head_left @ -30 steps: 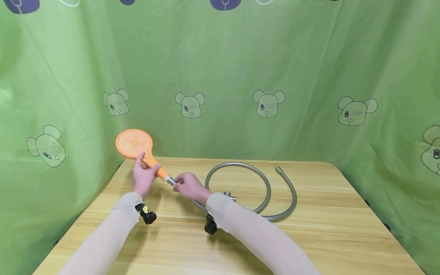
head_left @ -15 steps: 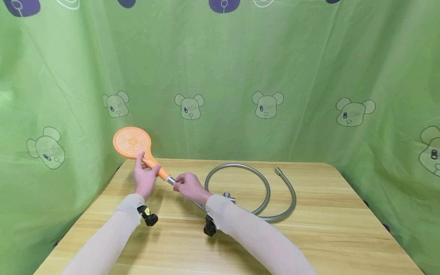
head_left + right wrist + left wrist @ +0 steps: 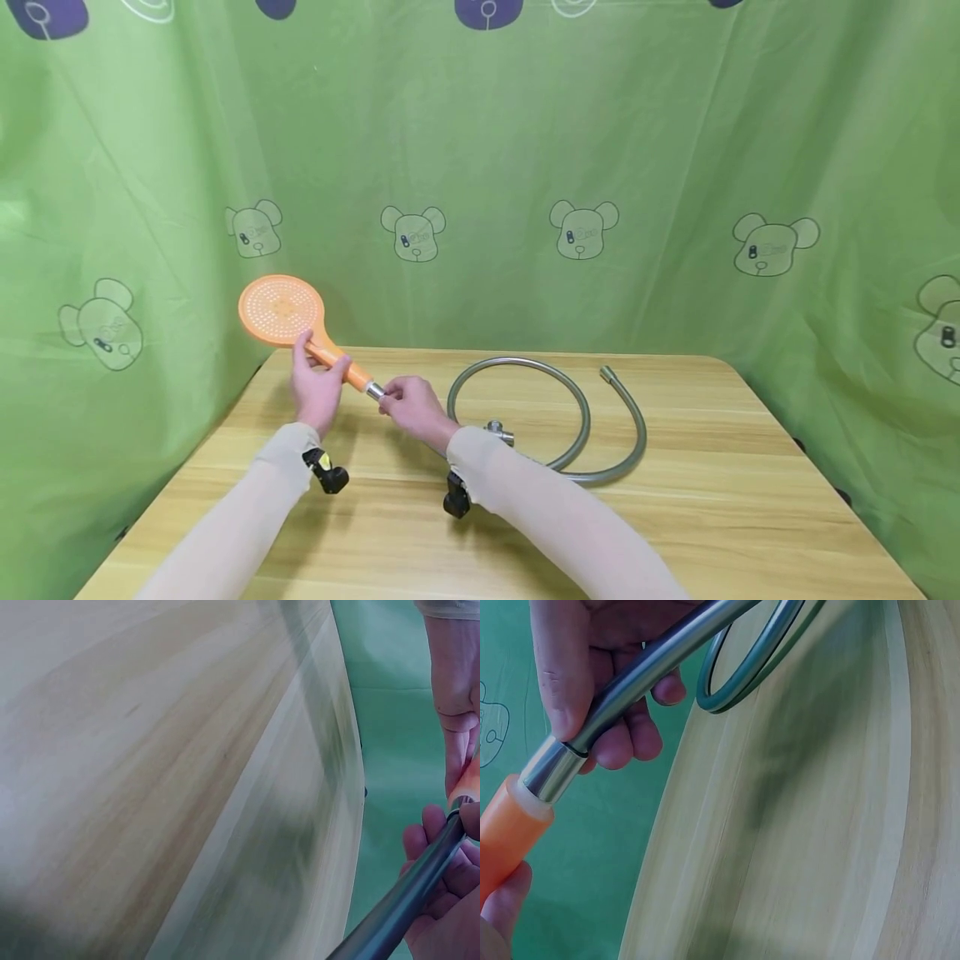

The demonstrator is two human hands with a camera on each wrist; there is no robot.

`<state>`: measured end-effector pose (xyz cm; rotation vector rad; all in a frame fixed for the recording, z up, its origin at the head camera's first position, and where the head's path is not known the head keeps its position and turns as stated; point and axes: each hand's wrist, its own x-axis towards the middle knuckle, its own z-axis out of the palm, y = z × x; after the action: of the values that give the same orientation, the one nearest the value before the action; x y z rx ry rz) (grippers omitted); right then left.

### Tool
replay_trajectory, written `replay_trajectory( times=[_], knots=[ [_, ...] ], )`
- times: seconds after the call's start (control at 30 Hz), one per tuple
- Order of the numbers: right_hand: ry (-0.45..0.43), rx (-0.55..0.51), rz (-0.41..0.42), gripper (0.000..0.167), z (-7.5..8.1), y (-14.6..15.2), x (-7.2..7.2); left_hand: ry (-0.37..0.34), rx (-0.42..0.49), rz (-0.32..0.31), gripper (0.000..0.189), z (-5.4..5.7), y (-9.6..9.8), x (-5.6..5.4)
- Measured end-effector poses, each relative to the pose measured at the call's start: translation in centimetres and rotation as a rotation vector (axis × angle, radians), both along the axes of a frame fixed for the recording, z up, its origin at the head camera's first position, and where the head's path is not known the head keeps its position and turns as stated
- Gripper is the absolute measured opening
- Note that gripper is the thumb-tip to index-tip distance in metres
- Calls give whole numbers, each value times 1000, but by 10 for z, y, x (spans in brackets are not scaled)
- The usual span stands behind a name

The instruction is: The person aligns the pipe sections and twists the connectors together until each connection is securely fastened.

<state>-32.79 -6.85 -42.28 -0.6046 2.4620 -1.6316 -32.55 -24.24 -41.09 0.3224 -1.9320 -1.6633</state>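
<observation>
An orange shower head [image 3: 281, 308], its perforated face turned toward me, is tilted up at the table's back left. My left hand [image 3: 317, 390] holds its handle, thumb on one side and fingers on the other. At the handle's lower end sits the metal connector [image 3: 553, 771] of a grey shower hose [image 3: 652, 667]. A whitish ring shows between connector and handle in the left wrist view. My right hand [image 3: 416, 410] pinches the hose end at this connector, thumb on top and fingers beneath.
The hose runs in a wide loop on the wooden table [image 3: 712, 500], its other end [image 3: 607, 372] lying at the back right. A small metal fitting [image 3: 498, 432] lies inside the loop. A green patterned curtain [image 3: 495, 308] surrounds the table's back and sides.
The shower head has shifted slightly to the left and up in the head view. Both hands keep their holds, and the right stays at the connector.
</observation>
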Motion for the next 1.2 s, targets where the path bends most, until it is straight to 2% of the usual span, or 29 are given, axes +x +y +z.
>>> replay_trajectory(
  times=[0.17, 0.27, 0.53, 0.8, 1.2],
  knots=[
    [-25, -31, 6, 13, 0, -1, 0, -4, 40, -17, 83, 3, -1, 2],
    [-10, -24, 22, 13, 1, -1, -2, 0, 51, -20, 83, 5, 0, 3],
    [-16, -3, 69, 14, 0, 4, -6, -31, -78, 12, 81, 5, 0, 3],
    [-4, 2, 82, 19, -1, 4, -6, -24, -32, -5, 82, 0, -1, 5],
    [2, -11, 70, 21, 1, 2, -7, -21, -77, 15, 82, 6, 0, 5]
  ],
)
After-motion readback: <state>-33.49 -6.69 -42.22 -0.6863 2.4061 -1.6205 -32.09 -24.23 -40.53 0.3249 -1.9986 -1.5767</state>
